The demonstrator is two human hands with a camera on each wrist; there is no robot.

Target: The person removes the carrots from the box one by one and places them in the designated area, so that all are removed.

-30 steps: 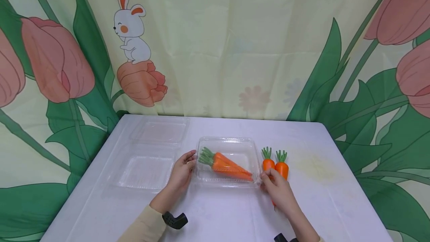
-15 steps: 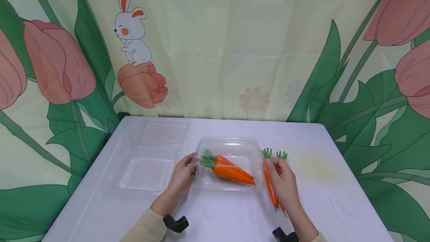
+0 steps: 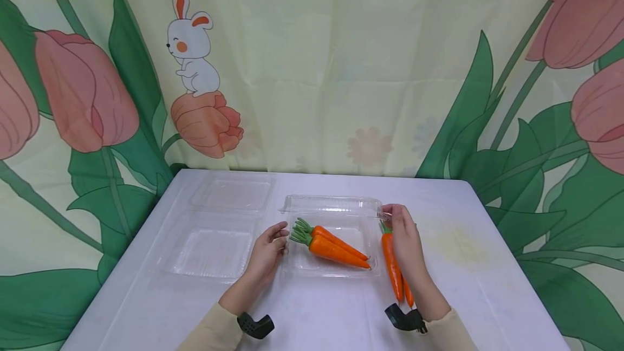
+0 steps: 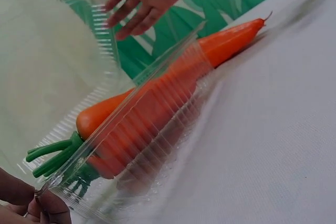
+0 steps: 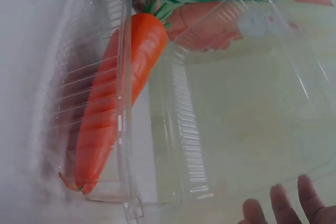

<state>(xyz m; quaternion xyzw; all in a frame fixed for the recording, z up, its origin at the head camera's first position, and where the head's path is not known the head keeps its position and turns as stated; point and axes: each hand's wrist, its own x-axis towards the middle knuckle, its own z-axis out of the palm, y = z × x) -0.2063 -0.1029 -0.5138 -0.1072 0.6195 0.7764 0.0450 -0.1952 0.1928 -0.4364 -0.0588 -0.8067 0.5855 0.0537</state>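
Note:
Near the table's middle stands a clear plastic container [image 3: 302, 271], its hinged lid [image 3: 336, 206] raised at the back. Two carrots [image 3: 336, 251] lie inside, green tops to the left. My left hand [image 3: 267, 251] pinches the container's rim at its left side, thumb against fingers, as the left wrist view shows. At the lid's right edge is my right hand [image 3: 407, 240]; its fingers [image 5: 281, 203] look spread and fairly straight against the lid. Two more carrots [image 3: 391, 270] lie on the table right of the container, partly hidden by that hand.
Another clear container [image 3: 209, 251] lies opened flat to the left, its lid [image 3: 233, 193] behind it. A white cloth covers the table [image 3: 463, 286]. A printed curtain [image 3: 312, 69] with tulips and a rabbit hangs behind.
The lid has swung up and back from over the carrots in the container. My right hand has moved up and away with it; the left hand stays at the container's left side.

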